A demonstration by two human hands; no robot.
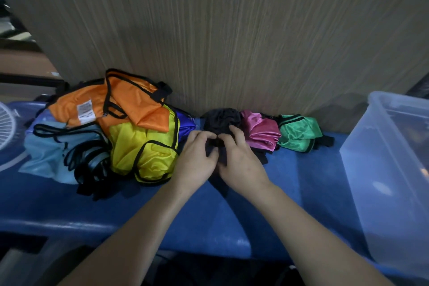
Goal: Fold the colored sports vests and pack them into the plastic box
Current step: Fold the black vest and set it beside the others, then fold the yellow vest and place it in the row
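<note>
Head view: both arms reach forward, left hand (196, 158) and right hand (241, 160) side by side, fingers pinching the black vest (221, 121) at the blue table's (290, 181) far edge. Other vests lie left and right of it; the box (390, 169) stands far right.

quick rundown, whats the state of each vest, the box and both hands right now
black vest: bunched, gripped by both hands
left hand: closed on the black vest
right hand: closed on the black vest
pink vest: folded
green vest: folded
orange vest: unfolded, atop pile
yellow vest: unfolded, in pile
plastic box: open, no vests visible inside
</note>
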